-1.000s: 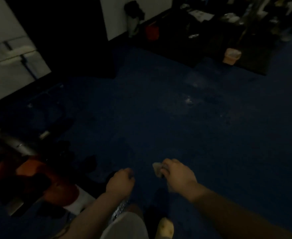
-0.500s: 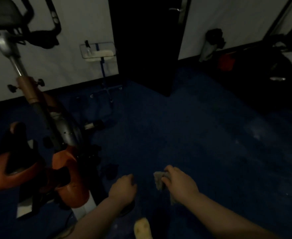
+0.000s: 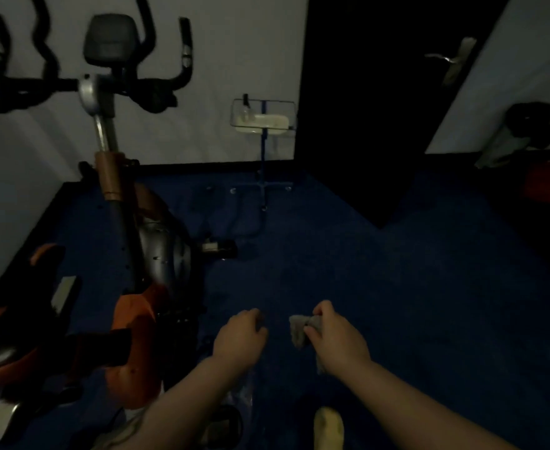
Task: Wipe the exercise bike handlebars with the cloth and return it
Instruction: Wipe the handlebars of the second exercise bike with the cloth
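Dim room, dark blue carpet (image 3: 348, 261), pale walls, dark door (image 3: 374, 102) standing ajar at upper right w/ metal lever handle (image 3: 442, 58).

Exercise bike (image 3: 137, 248) at left: orange/grey body, silver stem rising to black handlebars (image 3: 156, 92) and a dark console (image 3: 111, 39) near top of view. Seat edge, orange trim, at far left.

Small wire stand (image 3: 263, 120) w/ pale tray against wall, between bike and door. Dark bag-like item (image 3: 527, 125) by right wall; too dim to ID.

Right hand (image 3: 335, 339): low centre, fingers curled round a light grey cloth (image 3: 298, 329); bunched end of cloth pokes out on thumb side, another bit hangs below the wrist. Cloth well apart from handlebars, below and to the right of them.

Left hand (image 3: 239, 336): just beside right, not touching it. Fingers curled under in a loose fist; nothing visible in it.

Pale shoe toe (image 3: 328, 427) at bottom edge.
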